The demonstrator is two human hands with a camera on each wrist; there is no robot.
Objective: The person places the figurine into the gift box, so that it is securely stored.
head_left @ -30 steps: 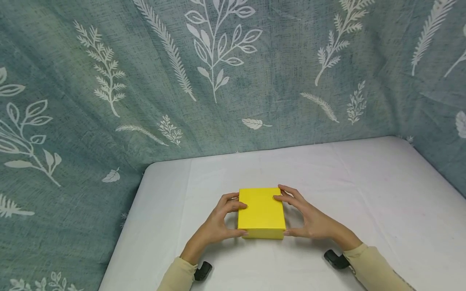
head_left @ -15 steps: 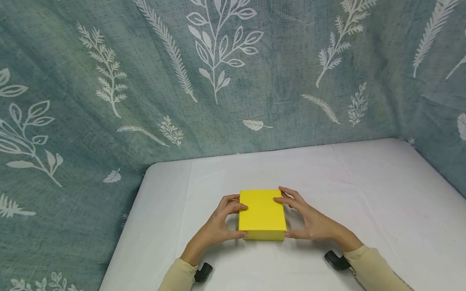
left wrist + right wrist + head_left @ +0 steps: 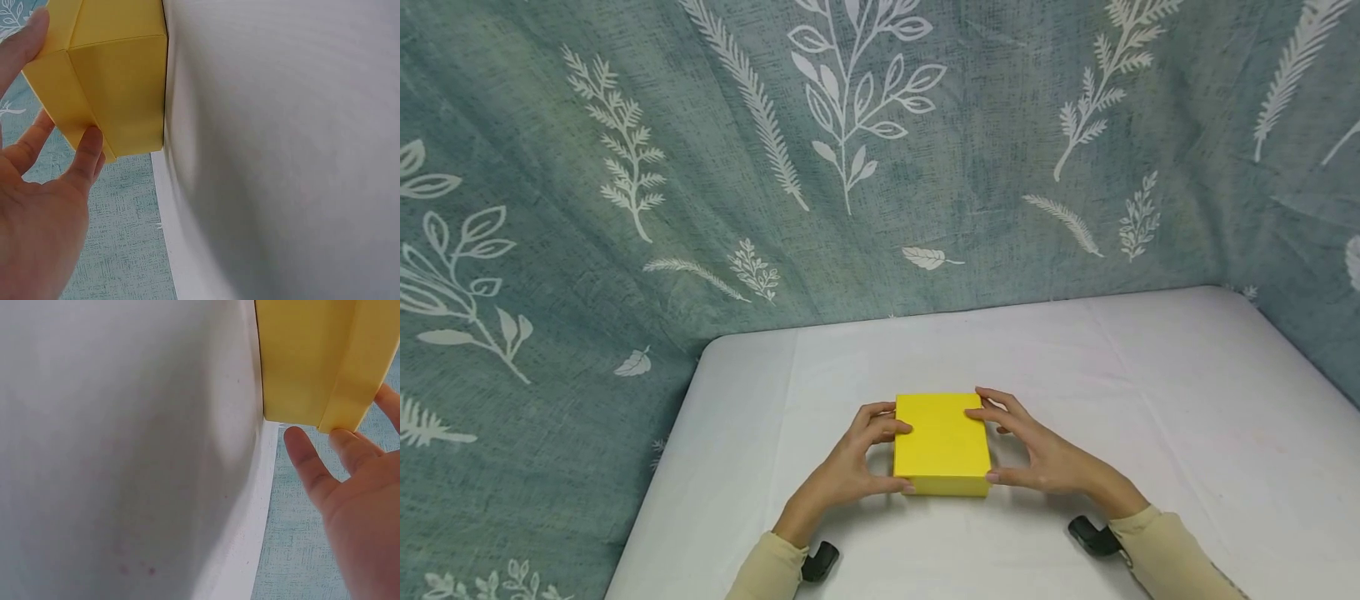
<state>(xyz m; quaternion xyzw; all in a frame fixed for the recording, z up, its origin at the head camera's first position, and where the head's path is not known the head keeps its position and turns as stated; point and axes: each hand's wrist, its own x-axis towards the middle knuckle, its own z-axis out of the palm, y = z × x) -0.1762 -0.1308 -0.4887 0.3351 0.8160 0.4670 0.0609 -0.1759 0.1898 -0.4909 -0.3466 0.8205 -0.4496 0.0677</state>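
A yellow cardboard box (image 3: 942, 437) sits on the white-covered table, its lid (image 3: 67, 97) in place, a seam line running round the sides. From the left, my left hand (image 3: 848, 468) holds the lid, thumb at the near corner and index finger over the top edge. My right hand (image 3: 1047, 457) holds the opposite side the same way, with its thumb by the near right corner. In the right wrist view, fingertips (image 3: 342, 439) rest at the lid's edge. The inside of the box is hidden.
White cloth covers the table (image 3: 1150, 417), and its rounded far corners show. Behind and to the left hangs a green curtain (image 3: 985, 167) with white leaf prints. A black wrist camera (image 3: 820, 562) sits under the left sleeve, another camera (image 3: 1093, 536) under the right.
Both hands keep their hold on the box, which stays in place. The head view shifts very slightly, and another right-hand fingertip shows beside the box.
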